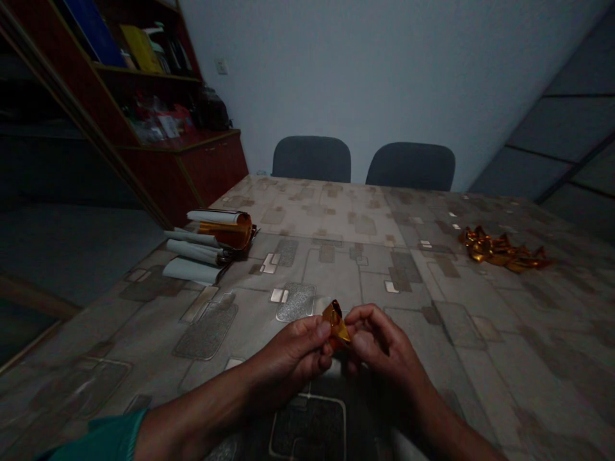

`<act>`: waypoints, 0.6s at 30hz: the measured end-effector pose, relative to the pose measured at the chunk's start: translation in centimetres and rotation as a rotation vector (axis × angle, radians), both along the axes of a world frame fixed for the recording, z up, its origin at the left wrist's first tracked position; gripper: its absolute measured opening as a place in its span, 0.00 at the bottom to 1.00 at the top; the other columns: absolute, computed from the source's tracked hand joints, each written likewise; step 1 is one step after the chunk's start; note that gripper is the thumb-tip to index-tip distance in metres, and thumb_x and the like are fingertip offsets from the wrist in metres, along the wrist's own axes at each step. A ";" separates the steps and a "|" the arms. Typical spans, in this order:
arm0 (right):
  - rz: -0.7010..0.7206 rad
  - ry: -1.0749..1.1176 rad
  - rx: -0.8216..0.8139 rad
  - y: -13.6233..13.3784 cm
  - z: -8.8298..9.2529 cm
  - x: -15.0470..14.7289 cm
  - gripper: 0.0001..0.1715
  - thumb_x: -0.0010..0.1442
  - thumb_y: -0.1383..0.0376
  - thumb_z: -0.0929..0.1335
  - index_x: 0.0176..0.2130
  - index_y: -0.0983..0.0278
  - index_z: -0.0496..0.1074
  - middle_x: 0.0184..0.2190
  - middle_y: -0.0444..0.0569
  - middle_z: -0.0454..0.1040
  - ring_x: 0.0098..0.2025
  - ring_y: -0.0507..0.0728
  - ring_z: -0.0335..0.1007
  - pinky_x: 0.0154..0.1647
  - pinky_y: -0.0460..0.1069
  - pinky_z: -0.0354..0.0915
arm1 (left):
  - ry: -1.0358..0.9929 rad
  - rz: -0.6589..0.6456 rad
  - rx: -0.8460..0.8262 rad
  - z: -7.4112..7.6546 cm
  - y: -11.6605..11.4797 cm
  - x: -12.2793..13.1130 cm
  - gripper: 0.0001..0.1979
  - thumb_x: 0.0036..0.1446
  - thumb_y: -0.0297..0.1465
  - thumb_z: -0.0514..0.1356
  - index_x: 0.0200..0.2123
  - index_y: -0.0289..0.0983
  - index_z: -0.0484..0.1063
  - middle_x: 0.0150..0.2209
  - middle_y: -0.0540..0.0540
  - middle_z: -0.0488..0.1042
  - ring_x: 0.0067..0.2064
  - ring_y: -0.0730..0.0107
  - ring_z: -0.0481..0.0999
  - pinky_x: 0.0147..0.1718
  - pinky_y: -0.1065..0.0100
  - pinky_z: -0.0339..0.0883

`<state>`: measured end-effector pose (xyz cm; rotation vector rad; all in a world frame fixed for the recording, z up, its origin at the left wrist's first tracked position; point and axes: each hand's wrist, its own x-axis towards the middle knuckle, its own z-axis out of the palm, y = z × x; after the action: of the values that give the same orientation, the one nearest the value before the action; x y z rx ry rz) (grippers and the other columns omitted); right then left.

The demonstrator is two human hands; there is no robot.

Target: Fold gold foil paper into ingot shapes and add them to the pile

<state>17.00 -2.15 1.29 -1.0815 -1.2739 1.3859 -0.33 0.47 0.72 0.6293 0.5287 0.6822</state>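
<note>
Table [307,214]: patterned cloth [346,272]
Near left edge: pile of curled gold-and-white sheets [199,251]
Toward right edge: cluster of shiny gold pieces [502,251]

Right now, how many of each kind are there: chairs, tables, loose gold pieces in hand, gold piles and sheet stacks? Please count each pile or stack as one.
Chairs: 2
Table: 1
Gold piece, in the hands: 1
Gold pile: 1
Stack of curled sheets: 1
Total: 6
</note>
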 end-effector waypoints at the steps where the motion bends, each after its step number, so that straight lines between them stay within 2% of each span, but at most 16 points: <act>1: 0.033 0.084 -0.053 0.1 0.0 0.2 0.16 0.61 0.51 0.68 0.41 0.61 0.70 0.26 0.43 0.70 0.23 0.52 0.64 0.24 0.47 0.61 | 0.004 -0.010 0.010 0.0 0.1 -0.1 0.14 0.61 0.38 0.64 0.43 0.34 0.77 0.40 0.43 0.77 0.37 0.74 0.74 0.36 0.75 0.62; 3: 0.063 0.157 -0.114 0.2 0.1 0.7 0.19 0.63 0.49 0.66 0.42 0.62 0.72 0.26 0.43 0.69 0.23 0.51 0.64 0.25 0.46 0.61 | -0.001 -0.055 0.048 0.2 0.1 -0.2 0.15 0.62 0.39 0.63 0.45 0.33 0.77 0.40 0.42 0.78 0.39 0.72 0.75 0.36 0.75 0.63; 5: 0.096 0.162 -0.177 0.2 0.5 1.0 0.20 0.64 0.49 0.66 0.39 0.62 0.73 0.24 0.41 0.67 0.20 0.49 0.60 0.22 0.45 0.58 | -0.018 -0.102 0.081 0.2 0.1 -0.2 0.18 0.62 0.40 0.62 0.47 0.33 0.76 0.42 0.40 0.78 0.42 0.68 0.76 0.41 0.72 0.64; 8: 0.225 0.170 -0.271 -0.1 1.1 1.1 0.22 0.64 0.47 0.65 0.35 0.63 0.73 0.20 0.41 0.63 0.17 0.48 0.54 0.16 0.43 0.51 | -0.041 -0.144 0.084 0.0 -0.1 -0.2 0.24 0.61 0.42 0.63 0.56 0.36 0.72 0.48 0.39 0.77 0.48 0.62 0.77 0.49 0.66 0.63; 12: 0.284 0.137 -0.264 -0.4 0.7 1.0 0.22 0.58 0.48 0.69 0.43 0.61 0.74 0.25 0.44 0.69 0.19 0.49 0.55 0.16 0.44 0.51 | -0.021 -0.150 0.077 -0.5 -0.1 -0.2 0.32 0.57 0.42 0.66 0.63 0.41 0.64 0.60 0.37 0.69 0.57 0.54 0.72 0.55 0.58 0.61; 13: 0.278 0.097 -0.245 -0.5 0.5 1.0 0.23 0.57 0.48 0.69 0.45 0.61 0.73 0.26 0.45 0.70 0.19 0.50 0.56 0.16 0.44 0.51 | -0.015 -0.149 0.093 -0.5 0.0 -0.3 0.33 0.56 0.43 0.66 0.62 0.41 0.65 0.62 0.37 0.66 0.59 0.51 0.70 0.56 0.56 0.61; 15: 0.260 -0.007 -0.183 -0.6 -0.1 1.0 0.23 0.59 0.49 0.67 0.47 0.61 0.74 0.25 0.47 0.72 0.18 0.51 0.59 0.16 0.45 0.55 | 0.018 -0.138 0.151 -0.4 0.0 -0.4 0.27 0.54 0.45 0.67 0.54 0.39 0.74 0.67 0.38 0.58 0.62 0.46 0.66 0.57 0.53 0.60; 18: 0.159 -0.205 0.044 -0.7 -0.5 1.1 0.19 0.63 0.52 0.65 0.44 0.62 0.76 0.23 0.47 0.72 0.18 0.52 0.63 0.17 0.46 0.61 | 0.109 -0.121 0.251 0.0 0.2 -0.6 0.18 0.55 0.45 0.66 0.37 0.36 0.80 0.71 0.43 0.48 0.65 0.43 0.60 0.58 0.53 0.60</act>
<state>18.05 -2.86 0.77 -1.1349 -1.5611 1.3838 -0.90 0.69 0.67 0.9305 0.5051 0.6062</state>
